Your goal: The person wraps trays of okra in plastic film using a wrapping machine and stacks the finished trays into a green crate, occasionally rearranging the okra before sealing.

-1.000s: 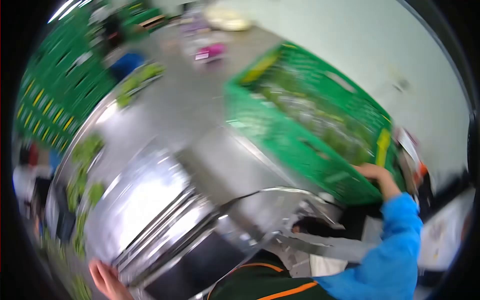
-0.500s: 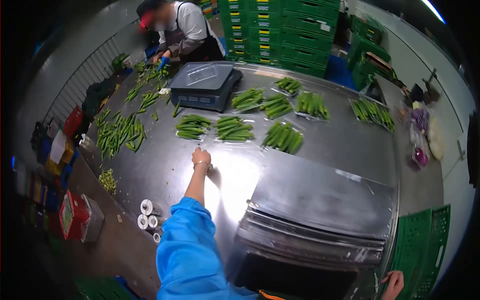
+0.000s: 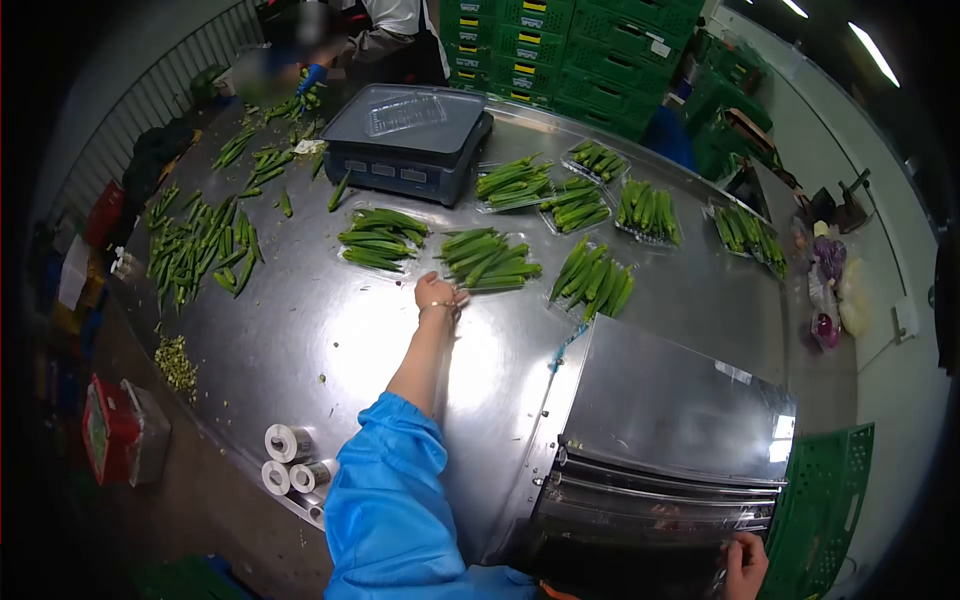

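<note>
My left hand (image 3: 438, 293), at the end of a blue sleeve, reaches over the steel table to the near corner of a clear tray of okra (image 3: 485, 262). Its fingers are apart, with the fingertips right at the tray's edge. To its left sits a second tray of okra (image 3: 380, 240). My right hand (image 3: 744, 566) is low at the right, by the front of a steel wrapping machine (image 3: 690, 400). Its fingers are curled together, and I cannot tell what is in them. More filled okra trays, such as one near the machine (image 3: 592, 280), lie beyond.
A scale (image 3: 405, 135) stands at the back, loose okra (image 3: 200, 245) to the left. Label rolls (image 3: 288, 442) sit at the near left edge. A co-worker in blue gloves (image 3: 312, 78) handles okra. Green crates (image 3: 620, 60) are stacked behind; another crate (image 3: 835, 500) is right.
My left hand has moved right, to the middle okra tray, and its fingers have spread. My right hand has come further into view by the machine's front. The view has shifted.
</note>
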